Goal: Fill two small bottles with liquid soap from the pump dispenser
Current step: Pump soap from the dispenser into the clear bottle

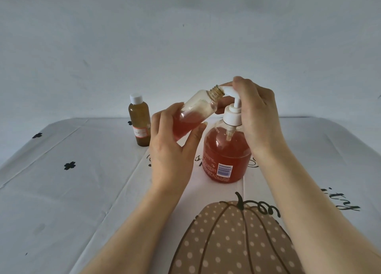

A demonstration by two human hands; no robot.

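A round pump dispenser point(225, 156) of orange-red soap stands in the middle of the table. My right hand point(255, 112) rests on its white pump head, fingers curled over the top. My left hand point(171, 141) holds a small clear bottle point(198, 110), tilted, its open threaded neck against the pump's spout. Orange-red soap lies in the bottle's lower part. A second small bottle point(140, 122), amber with a white cap and a small label, stands upright to the left, apart from both hands.
A white tablecloth point(61, 201) covers the table, printed with small black flowers, black lettering and a dotted tan pumpkin point(231, 240) near me. A plain pale wall point(185, 36) rises behind the table's far edge.
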